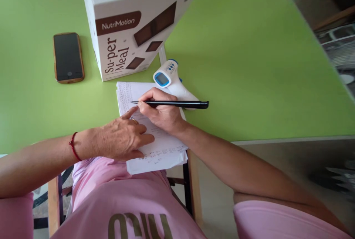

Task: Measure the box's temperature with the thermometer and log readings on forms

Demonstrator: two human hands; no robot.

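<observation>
My right hand (163,115) pinches a black pen (183,104), its tip near the handwritten lines at the top left of a white paper pad (163,157). My left hand (129,137) lies on the pad with fingers spread, its index fingertip close to the pen tip. A ring is on one finger, and a red string bracelet circles that wrist. The pad hangs partly over the near table edge. Beyond my right hand, a white and blue infrared thermometer (169,78) lies at the pad's upper right, partly hidden by that hand.
A white NutriMotion box (149,6) stands on the green table (249,65) behind the pad. To its left lies a phone (68,57) in a wood-coloured case. Wooden chair parts (195,191) show below the table edge.
</observation>
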